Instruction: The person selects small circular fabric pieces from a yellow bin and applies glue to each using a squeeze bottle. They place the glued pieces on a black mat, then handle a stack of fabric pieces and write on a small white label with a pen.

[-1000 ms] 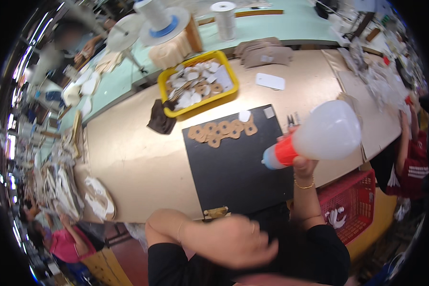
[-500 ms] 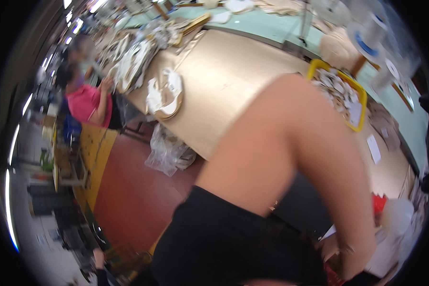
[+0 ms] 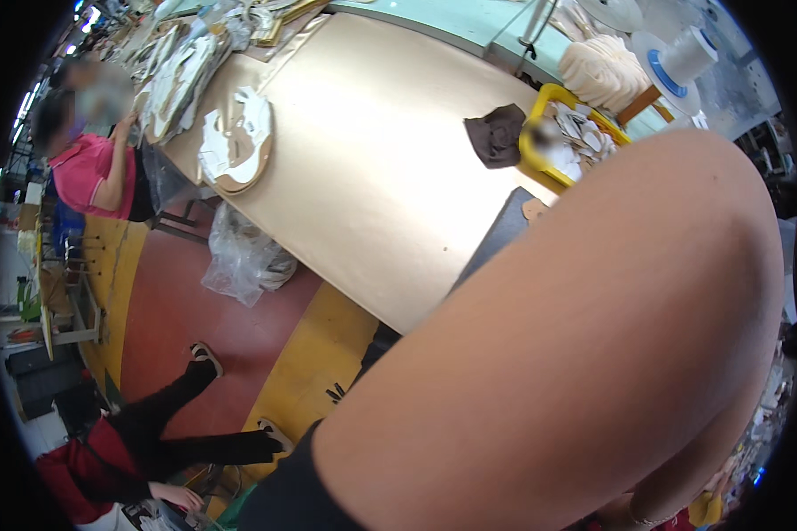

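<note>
Left arm [image 3: 549,345] had shifted toward the upper right of the view since the earlier frame, its elbow now overlapping the right end of the yellow tray [image 3: 540,173]. It hid most of the dark board [image 3: 505,232], which lay on the table [image 3: 354,159] below the tray. Cloth [image 3: 494,135] lay beside the tray. Left hand [image 3: 618,509] was mostly hidden; its grip could not be determined. Right hand was out of view.

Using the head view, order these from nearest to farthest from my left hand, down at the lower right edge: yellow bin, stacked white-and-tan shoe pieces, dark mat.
1. Dark mat: near the middle, mostly hidden.
2. Yellow bin: upper right, beyond the mat.
3. Stacked white-and-tan shoe pieces: upper left.
</note>
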Motion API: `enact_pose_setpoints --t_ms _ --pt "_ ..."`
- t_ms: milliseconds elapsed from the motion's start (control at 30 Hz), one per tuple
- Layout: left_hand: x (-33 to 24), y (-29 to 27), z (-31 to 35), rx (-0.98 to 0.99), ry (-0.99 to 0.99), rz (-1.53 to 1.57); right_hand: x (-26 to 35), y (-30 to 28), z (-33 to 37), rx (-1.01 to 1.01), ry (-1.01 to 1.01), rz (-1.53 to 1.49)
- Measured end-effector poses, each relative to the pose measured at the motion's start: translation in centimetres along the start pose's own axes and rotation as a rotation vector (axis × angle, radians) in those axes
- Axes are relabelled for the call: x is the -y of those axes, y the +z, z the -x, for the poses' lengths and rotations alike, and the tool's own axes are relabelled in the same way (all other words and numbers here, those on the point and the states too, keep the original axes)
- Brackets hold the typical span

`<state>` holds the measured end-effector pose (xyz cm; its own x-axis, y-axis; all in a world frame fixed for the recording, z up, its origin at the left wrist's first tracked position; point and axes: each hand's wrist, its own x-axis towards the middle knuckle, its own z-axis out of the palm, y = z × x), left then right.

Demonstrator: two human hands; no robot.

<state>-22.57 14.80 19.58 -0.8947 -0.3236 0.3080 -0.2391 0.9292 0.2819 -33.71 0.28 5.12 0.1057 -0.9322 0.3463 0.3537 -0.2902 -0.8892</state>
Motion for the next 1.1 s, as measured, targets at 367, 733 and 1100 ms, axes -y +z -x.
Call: enact_pose_setpoints --t_ms 367,733,1100 --pt "-0.3 -0.1 -0.9 0.148 0.050 0.110 1.9 1.1 0.6 -0.010 -0.018 0.035" --pt "1.8 -1.5 -0.8 0.360 -0.002 0.200 2.1 2.5 1.1 -0.037 -0.043 0.090" --pt "5.7 5.3 11.1 -0.497 -0.905 1.892 1.8 1.7 1.0 -0.124 -0.067 0.176"
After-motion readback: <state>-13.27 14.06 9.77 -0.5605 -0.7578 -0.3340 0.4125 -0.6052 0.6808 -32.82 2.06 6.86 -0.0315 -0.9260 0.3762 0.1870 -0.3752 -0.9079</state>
